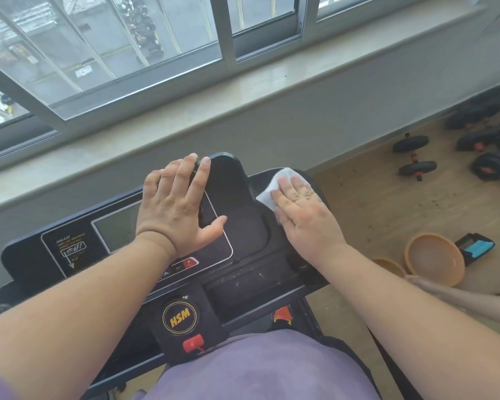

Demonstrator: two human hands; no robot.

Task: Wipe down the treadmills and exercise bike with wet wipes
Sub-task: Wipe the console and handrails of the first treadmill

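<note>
A black treadmill console (237, 215) with a grey screen and an HSM badge fills the middle of the view. My left hand (179, 206) rests flat on the console's display panel, its fingertips over the top edge. My right hand (303, 217) presses a white wet wipe (274, 184) flat against the console's right side with straight fingers. Part of the wipe lies hidden under the palm.
A grey windowsill (243, 90) and window run close behind the console. On the wooden floor to the right lie black dumbbells (414, 157), two orange bowls (433, 262) and a small black and blue item (475, 251). Another person's forearm (459, 298) reaches in at the right edge.
</note>
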